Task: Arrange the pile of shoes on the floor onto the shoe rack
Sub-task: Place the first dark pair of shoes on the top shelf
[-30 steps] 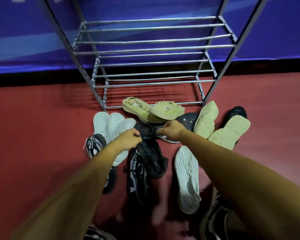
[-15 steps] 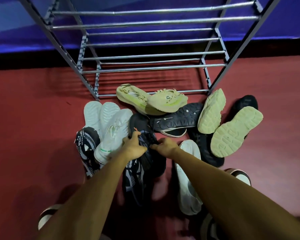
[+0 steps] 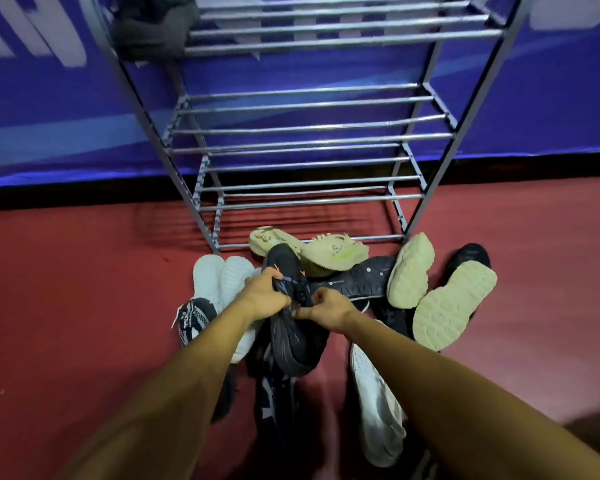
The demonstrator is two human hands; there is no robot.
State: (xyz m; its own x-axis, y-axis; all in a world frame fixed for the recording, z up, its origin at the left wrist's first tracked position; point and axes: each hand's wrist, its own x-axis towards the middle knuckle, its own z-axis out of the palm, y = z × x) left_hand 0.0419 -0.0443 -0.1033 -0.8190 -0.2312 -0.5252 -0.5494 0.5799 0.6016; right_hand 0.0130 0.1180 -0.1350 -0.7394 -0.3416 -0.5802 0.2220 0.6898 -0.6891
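Observation:
A black sneaker (image 3: 291,337) with orange marks is held above the pile, toe pointing toward the rack. My left hand (image 3: 262,296) grips its left side near the laces, and my right hand (image 3: 326,308) pinches its right side. The grey metal shoe rack (image 3: 309,133) stands just beyond the pile, several barred shelves showing. On the floor lie several shoes: white ones (image 3: 219,280) at left, pale yellow-green ones (image 3: 329,251) by the rack's base, a black sole-up shoe (image 3: 357,280), and cream-soled black shoes (image 3: 451,303) at right.
A dark bundle (image 3: 153,26) sits at the left end of the upper shelf. A blue wall panel (image 3: 49,116) runs behind the rack. A white shoe (image 3: 378,403) and a black-and-white knit sneaker (image 3: 191,317) lie on the red floor (image 3: 66,306) near my arms.
Both hands have lifted the black sneaker off the pile and toward the rack. The view has tilted up, so more shelves show.

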